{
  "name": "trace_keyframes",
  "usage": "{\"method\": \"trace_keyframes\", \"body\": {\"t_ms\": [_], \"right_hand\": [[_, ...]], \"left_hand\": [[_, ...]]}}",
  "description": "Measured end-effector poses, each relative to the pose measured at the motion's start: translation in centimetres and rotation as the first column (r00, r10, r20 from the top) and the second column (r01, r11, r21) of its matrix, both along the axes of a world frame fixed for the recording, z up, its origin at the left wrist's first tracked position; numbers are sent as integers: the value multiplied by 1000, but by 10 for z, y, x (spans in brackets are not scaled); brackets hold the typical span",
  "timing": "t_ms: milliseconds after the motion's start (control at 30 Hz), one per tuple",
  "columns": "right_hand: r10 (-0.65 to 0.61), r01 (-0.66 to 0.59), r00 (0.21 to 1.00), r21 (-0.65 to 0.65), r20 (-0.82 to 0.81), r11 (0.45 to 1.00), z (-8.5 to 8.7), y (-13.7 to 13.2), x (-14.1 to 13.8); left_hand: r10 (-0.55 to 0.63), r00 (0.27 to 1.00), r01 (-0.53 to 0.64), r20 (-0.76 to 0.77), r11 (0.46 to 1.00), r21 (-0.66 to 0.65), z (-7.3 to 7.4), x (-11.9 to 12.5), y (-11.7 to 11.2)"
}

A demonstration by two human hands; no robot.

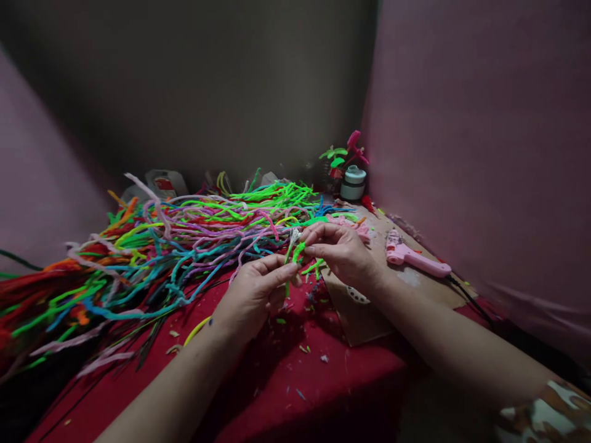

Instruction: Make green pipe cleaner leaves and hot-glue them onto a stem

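Observation:
Both hands meet over the front of the table around a bright green pipe cleaner (299,251). My left hand (258,284) pinches its lower part between thumb and fingers, and a short green end hangs below. At the upper end, my right hand (339,247) closes thumb and forefinger on the green piece. A small whitish tip (294,236) stands up beside the green, close to the right fingertips; what it is I cannot make out. Just behind the hands lies a big heap of pipe cleaners (184,234) in many colours.
A pink glue gun (418,258) with a black cord lies on a brown board (369,329) at the right. Behind it stand a pale jar (354,183) and pink and green pipe-cleaner flowers (355,146). Scraps litter the red cloth (277,375). Pink fabric (484,154) hangs at the right.

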State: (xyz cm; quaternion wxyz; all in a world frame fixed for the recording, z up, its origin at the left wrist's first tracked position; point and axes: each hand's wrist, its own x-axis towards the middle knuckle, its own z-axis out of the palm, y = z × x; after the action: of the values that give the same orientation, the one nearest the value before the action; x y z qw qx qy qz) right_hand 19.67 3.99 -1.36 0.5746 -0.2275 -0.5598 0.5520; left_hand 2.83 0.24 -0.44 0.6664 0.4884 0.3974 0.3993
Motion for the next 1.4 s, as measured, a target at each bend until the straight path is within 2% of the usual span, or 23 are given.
{"method": "trace_keyframes", "body": {"t_ms": [133, 333, 467, 567, 667, 700, 733, 767, 800, 833, 867, 900, 933, 967, 1033, 1133, 1300, 1400], "right_hand": [[-9, 7, 998, -34, -56, 999, 4, -2, -1], [50, -70, 988, -138, -146, 988, 6, -3, -2], [85, -105, 988, -157, -128, 982, 7, 1, 3], [-11, 4, 999, -139, -51, 990, 11, 1, 16], [-222, 230, 961, -31, 165, 973, 16, -9, 40], [-326, 325, 903, 52, 280, 944, 17, -15, 51], [-464, 430, 797, 178, 387, 885, 16, -22, 64], [-601, 499, 631, 337, 490, 798, 15, -30, 77], [-702, 518, 409, 485, 583, 704, 12, -37, 90], [-740, 474, 176, 604, 649, 641, 8, -43, 104], [-729, 422, -29, 669, 684, 612, 3, -48, 116], [-679, 379, -188, 690, 710, 616, -2, -51, 127], [-621, 355, -305, 692, 722, 629, -8, -53, 136], [-568, 338, -381, 682, 729, 649, -14, -53, 142], [-501, 311, -446, 653, 742, 691, -24, -51, 149], [-457, 329, -456, 622, 764, 711, -32, -44, 151], [-491, 361, -353, 601, 796, 713, -36, -40, 154], [-539, 400, -322, 628, 778, 668, -40, -41, 158]], "left_hand": [[-8, 1000, 8, -17, 1000, 11, 0, 1, 0], [18, 997, -14, -70, 998, 57, 0, 0, 1], [41, 996, -37, -76, 998, 43, 0, 0, 0], [82, 995, -81, -58, 996, 28, 0, 0, 1], [134, 991, -134, -19, 991, 19, 1, 1, 2], [148, 989, -148, -8, 989, 15, 1, 1, 2], [157, 988, -157, 0, 987, 13, 2, 1, 3], [163, 987, -163, 7, 987, 13, 2, 1, 3], [166, 986, -166, 13, 986, 16, 2, 2, 3], [168, 986, -168, 17, 986, 19, 2, 2, 3], [168, 986, -168, 20, 985, 24, 2, 2, 3], [167, 986, -168, 21, 985, 30, 1, 2, 3], [167, 986, -168, 21, 985, 36, 1, 2, 3], [166, 986, -166, 19, 985, 40, 0, 2, 3], [160, 987, -161, 21, 986, 50, -1, 1, 4], [151, 988, -153, 31, 987, 58, -2, 0, 6], [159, 987, -160, 16, 987, 34, -1, -2, 9], [150, 989, -150, 11, 988, 19, -2, -2, 10]]}}
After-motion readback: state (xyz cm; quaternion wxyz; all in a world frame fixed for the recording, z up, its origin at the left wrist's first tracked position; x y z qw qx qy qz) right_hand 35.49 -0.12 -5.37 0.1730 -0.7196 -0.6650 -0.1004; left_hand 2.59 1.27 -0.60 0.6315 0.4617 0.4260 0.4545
